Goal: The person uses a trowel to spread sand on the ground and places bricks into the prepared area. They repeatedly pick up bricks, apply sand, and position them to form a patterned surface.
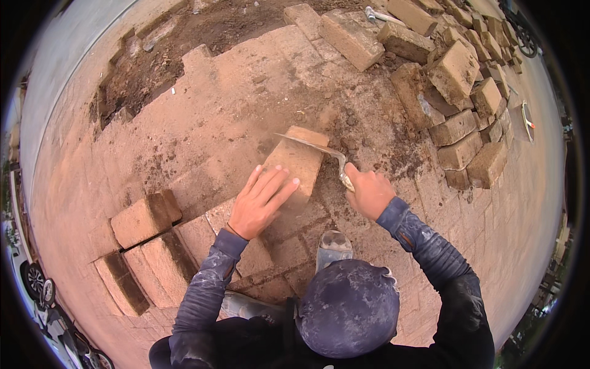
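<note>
A brown paving block (299, 161) lies on the paved ground in front of me, slightly angled. My left hand (261, 202) rests on its near left part with the fingers stretched out and spread. In my right hand (367, 190) is a trowel (315, 145), the fingers wrapped round its handle. The trowel's thin blade reaches leftward across the far part of the block, seen nearly edge-on. Whether the blade presses on the block or hovers just above it, I cannot tell.
Several paving blocks (146, 218) stand at the near left. A large heap of blocks (455, 74) fills the far right, with a hammer-like tool (384, 16) by it. At the far left lies a dug-out dirt strip (144, 77). My shoe (335, 241) is close behind the block.
</note>
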A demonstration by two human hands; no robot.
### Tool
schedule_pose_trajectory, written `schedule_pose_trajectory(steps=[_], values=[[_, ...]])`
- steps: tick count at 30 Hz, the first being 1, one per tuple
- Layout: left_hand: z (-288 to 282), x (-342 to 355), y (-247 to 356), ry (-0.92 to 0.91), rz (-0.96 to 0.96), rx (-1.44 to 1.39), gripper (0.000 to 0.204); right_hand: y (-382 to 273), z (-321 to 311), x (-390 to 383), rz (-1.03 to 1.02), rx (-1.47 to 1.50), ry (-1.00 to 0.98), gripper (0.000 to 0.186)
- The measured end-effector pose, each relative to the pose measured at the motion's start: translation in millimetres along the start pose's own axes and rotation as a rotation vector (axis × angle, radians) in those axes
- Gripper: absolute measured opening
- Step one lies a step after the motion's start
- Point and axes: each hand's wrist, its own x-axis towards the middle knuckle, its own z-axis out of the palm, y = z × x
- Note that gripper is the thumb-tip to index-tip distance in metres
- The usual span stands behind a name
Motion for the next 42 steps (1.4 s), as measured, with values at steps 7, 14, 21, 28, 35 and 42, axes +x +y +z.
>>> schedule_pose_trajectory(steps=[7,14,21,28,35,42], values=[[-2.9,-6.3,1.7,-0.036,-0.002,0.013,0.085,5.0,8.2,1.7,0.072,-0.029,0.072,0.039],[1.9,-4.9,-2.1,0.086,-0.029,0.062,0.096,13.9,21.2,-15.3,0.087,0.026,0.14,0.038],[4.1,3.5,6.0,0.252,-0.261,0.116,0.086,-5.5,-3.0,-28.3,0.081,0.117,-0.104,0.046],[15.8,15.5,29.6,0.326,-0.59,-0.162,0.082,11.5,14.9,-14.6,0.088,0.109,0.014,0.041],[13.9,49.7,-17.3,0.147,-0.374,-0.398,0.109,30.7,36.4,-1.8,0.14,0.357,0.205,0.044],[20.7,111.2,-18.1,0.128,-0.431,-0.664,0.113,5.9,32.3,-56.0,0.334,0.765,0.416,0.032]])
